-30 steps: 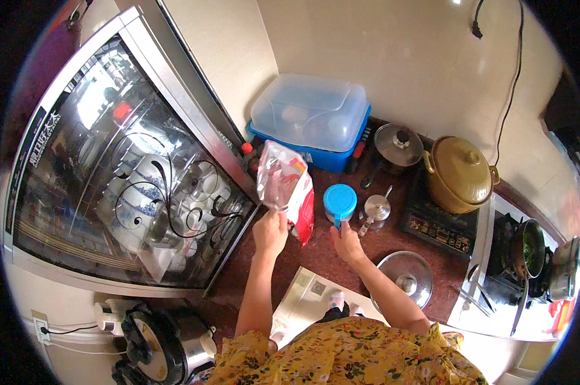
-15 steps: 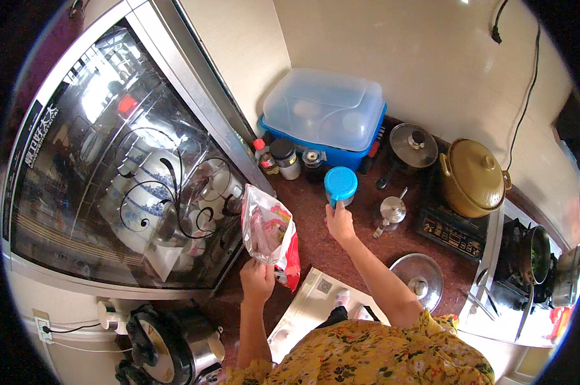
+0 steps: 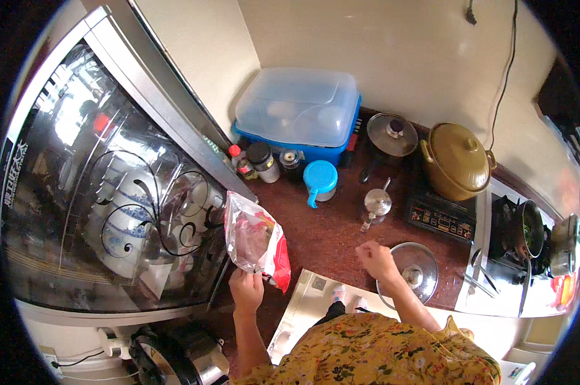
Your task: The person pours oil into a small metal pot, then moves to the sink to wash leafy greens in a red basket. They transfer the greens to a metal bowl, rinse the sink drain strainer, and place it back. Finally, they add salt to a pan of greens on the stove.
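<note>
My left hand (image 3: 247,290) grips the near edge of a red and white plastic bag (image 3: 278,260). The bag's mouth gapes upward, showing its silvery inside; the contents are hard to make out. My right hand (image 3: 376,260) hovers over the counter's front part, fingers loosely curled together with nothing visible in them. Beside it lies a round glass lid (image 3: 415,276), partly covered by my forearm. Farther off stands a jar with a bright blue lid (image 3: 320,176), its blue handle towards me. A small glass pot with a metal spout-like handle (image 3: 377,202) sits beyond my right hand.
A blue bin with a clear cover (image 3: 296,106) stands against the wall, with seasoning bottles (image 3: 264,162) in front. A lidded pan (image 3: 392,135), a brown casserole on an induction cooker (image 3: 460,160) and a gas stove (image 3: 505,256) line the right. A glass-fronted cabinet (image 3: 110,212) occupies the left.
My right hand has let go of the blue-lidded jar and drawn back towards me and to the right. My left hand still holds the bag. The whole view has shifted slightly.
</note>
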A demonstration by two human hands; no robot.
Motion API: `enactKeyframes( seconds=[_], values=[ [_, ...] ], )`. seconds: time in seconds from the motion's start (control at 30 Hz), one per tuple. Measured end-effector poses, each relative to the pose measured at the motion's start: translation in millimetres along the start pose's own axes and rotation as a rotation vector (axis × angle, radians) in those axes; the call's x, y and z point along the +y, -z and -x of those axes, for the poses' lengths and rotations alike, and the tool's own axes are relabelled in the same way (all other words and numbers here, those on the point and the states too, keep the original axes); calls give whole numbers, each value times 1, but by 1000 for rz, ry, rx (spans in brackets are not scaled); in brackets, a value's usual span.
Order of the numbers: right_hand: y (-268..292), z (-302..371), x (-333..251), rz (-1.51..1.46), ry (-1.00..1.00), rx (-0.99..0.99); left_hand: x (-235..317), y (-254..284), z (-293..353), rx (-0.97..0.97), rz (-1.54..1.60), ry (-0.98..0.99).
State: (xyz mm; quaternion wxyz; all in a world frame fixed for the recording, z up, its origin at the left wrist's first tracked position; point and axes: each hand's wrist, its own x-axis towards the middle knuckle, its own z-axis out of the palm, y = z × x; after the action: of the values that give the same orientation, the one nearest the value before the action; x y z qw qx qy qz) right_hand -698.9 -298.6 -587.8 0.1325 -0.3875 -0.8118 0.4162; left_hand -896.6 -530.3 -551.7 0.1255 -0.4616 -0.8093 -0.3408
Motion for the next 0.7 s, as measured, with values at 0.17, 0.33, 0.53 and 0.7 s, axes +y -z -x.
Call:
enactKeyframes(
  seconds=[0.17,0.33,0.53,0.7],
  values=[
    [15,-14,12,3,-77,222,-1,-6,-5,-70,26,-5],
    [55,-38,-35,112,-13,249,-1,-8,-5,-60,21,20],
    [46,-132,-48,412,217,262,-5,-17,-1,-109,40,53],
    [32,-174,-37,654,113,63,-2,-18,-2,-42,82,29]
  ],
)
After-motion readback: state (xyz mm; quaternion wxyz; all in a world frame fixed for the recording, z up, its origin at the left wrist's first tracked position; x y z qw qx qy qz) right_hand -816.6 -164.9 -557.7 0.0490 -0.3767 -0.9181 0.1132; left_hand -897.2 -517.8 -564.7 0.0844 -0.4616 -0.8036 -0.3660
